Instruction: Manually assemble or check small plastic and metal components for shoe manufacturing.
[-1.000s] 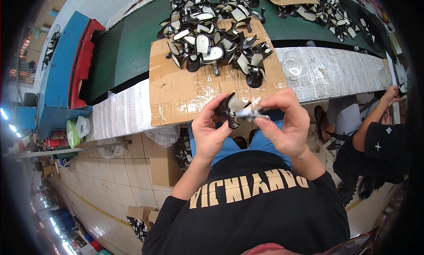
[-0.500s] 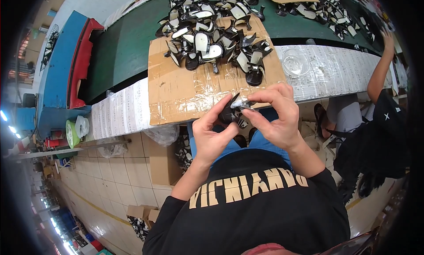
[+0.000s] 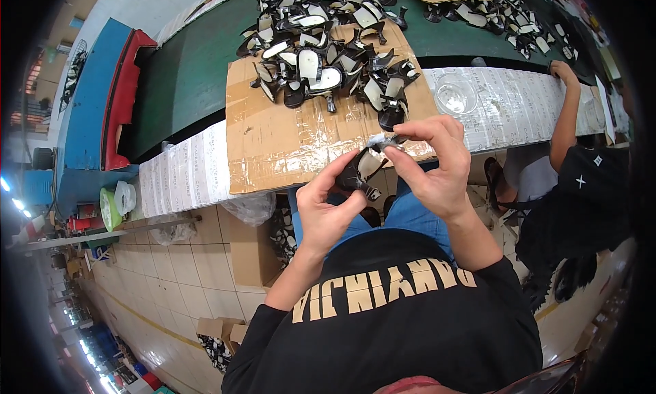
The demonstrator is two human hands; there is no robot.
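Note:
My left hand is closed on a black shoe heel, thumb and fingers pressing it from the left just off the cardboard's near edge. The heel's pale hollow side is turned toward my right hand. That hand's thumb and forefinger pinch a small whitish, partly see-through scrap at the heel's upper rim. Whether the scrap sticks to the heel I cannot tell. Beyond my hands, a pile of similar black heels with cream faces lies on the cardboard sheet.
A clear round tub stands right of the cardboard on the wrapped table edge. Behind runs a green conveyor belt. A co-worker's hand rests at the far right. An open carton stands below the table.
My right hand has moved slightly right and up with the pale scrap, and the heel's hollow side shows more. At right, the co-worker's hand has come down to the belt's near edge.

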